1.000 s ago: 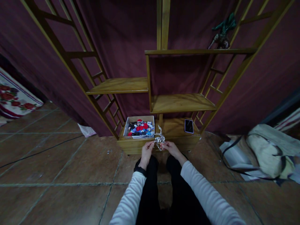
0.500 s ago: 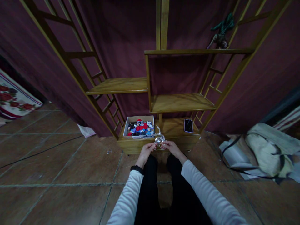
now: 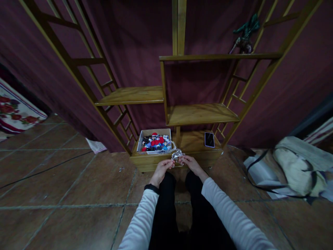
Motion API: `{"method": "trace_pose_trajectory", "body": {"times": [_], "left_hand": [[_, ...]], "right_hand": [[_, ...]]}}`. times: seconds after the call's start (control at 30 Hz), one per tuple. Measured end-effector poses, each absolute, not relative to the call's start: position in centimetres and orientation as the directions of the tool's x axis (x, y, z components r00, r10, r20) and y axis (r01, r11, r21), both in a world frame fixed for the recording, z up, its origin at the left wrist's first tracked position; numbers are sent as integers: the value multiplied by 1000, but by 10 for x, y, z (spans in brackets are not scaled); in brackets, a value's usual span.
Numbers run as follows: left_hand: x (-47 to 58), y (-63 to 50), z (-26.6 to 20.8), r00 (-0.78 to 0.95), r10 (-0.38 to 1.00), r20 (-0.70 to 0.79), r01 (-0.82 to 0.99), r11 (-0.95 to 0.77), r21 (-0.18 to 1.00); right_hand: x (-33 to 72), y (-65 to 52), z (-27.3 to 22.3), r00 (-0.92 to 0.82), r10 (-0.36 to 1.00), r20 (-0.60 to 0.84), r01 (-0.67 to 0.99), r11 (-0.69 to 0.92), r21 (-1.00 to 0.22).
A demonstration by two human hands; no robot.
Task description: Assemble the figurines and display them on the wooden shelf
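Observation:
Between my two hands is a small shiny item (image 3: 177, 155), clear or silvery, with a pale thin strip curving up from it; its exact kind cannot be made out. My left hand (image 3: 164, 167) pinches its left side with the fingertips. On the opposite side, the fingers of my right hand (image 3: 190, 162) are closed on its edge. Both hands are in front of the cabinet's lower shelf edge, above my knees. Just behind and to the left, an open white box (image 3: 142, 140) holds many small red, blue, black and white figures (image 3: 157, 141).
A phone (image 3: 209, 139) lies on the lower shelf to the right. The wooden shelf unit (image 3: 135, 94) rises ahead, with a green and brown figurine (image 3: 246, 34) on an upper board. A beige bag (image 3: 293, 166) rests on the floor at right; a cable (image 3: 52, 169) runs along the left.
The shiny item has turned slightly between my fingers, and its pale strip has tipped lower towards the box. Both hands stay in nearly the same place.

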State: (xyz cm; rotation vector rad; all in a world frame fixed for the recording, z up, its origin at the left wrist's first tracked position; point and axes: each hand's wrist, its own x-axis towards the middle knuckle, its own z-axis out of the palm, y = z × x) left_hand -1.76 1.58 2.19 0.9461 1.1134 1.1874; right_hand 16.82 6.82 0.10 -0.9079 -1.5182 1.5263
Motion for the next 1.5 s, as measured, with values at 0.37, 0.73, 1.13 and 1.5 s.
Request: {"method": "trace_pose_trajectory", "body": {"times": [0.37,0.73,1.13,1.5], "left_hand": [[-12,20,14,-141,984,-112,-211,80,974],[-1,20,10,-59,993,-103,-88,98,991],[3,19,9,29,992,-119,-132,122,984],[3,18,12,-31,997,-68,-82,66,994]], "right_hand": [[164,64,-4,-131,981,143,32,148,-988],[157,54,-1,-279,905,322,280,397,-874],[157,49,4,-294,898,328,295,412,-862],[159,50,3,-294,903,313,325,402,-856]]}}
